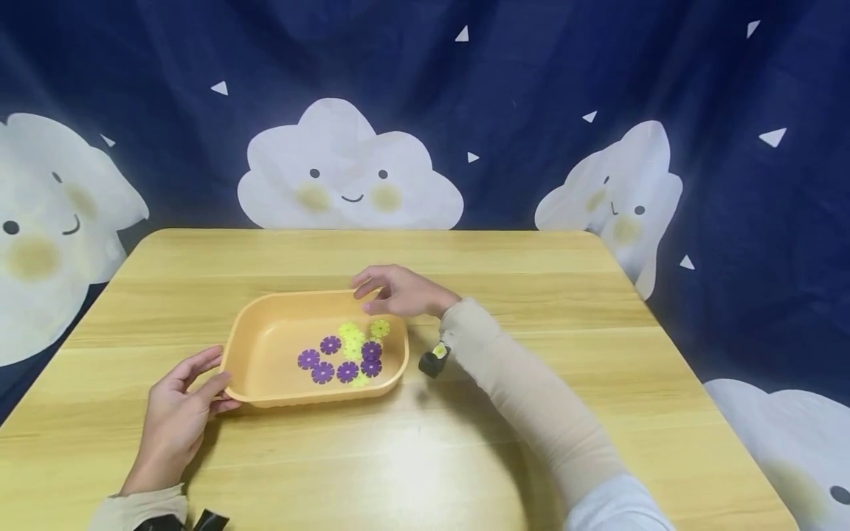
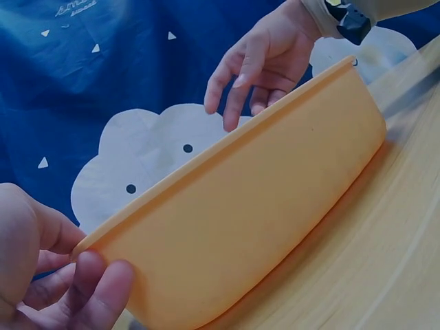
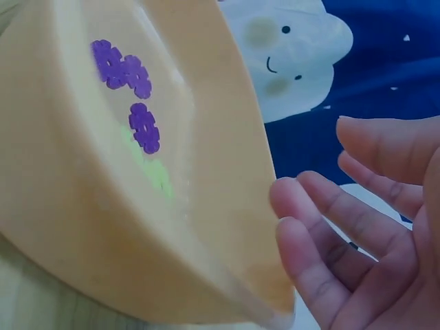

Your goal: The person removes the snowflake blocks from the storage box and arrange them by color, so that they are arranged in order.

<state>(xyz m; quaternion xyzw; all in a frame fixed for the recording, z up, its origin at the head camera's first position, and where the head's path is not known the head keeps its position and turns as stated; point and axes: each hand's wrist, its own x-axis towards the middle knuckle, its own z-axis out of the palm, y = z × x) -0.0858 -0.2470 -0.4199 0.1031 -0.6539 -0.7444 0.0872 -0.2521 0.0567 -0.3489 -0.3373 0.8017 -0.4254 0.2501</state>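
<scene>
Both hands are loose-fingered, left hand [image 1: 178, 413] at the tray's [image 1: 265, 346] near-left corner, right hand [image 1: 398, 291] above its far-right rim, so grip opposite corners evenly, keeping the flower pieces [image 1: 345, 354] level.

Your tray [image 1: 255, 346] sits on the desk [image 1: 598, 354], a little left of its middle. The flower pieces [image 1: 347, 352] lie inside it, gathered toward its right end. Your left hand [image 1: 182, 413] is at the tray's near left corner, touching the rim. Your right hand [image 1: 398, 291] hovers over the far right corner, just above the rim. The cloud backdrop [image 1: 425, 110] hangs behind the desk.
</scene>
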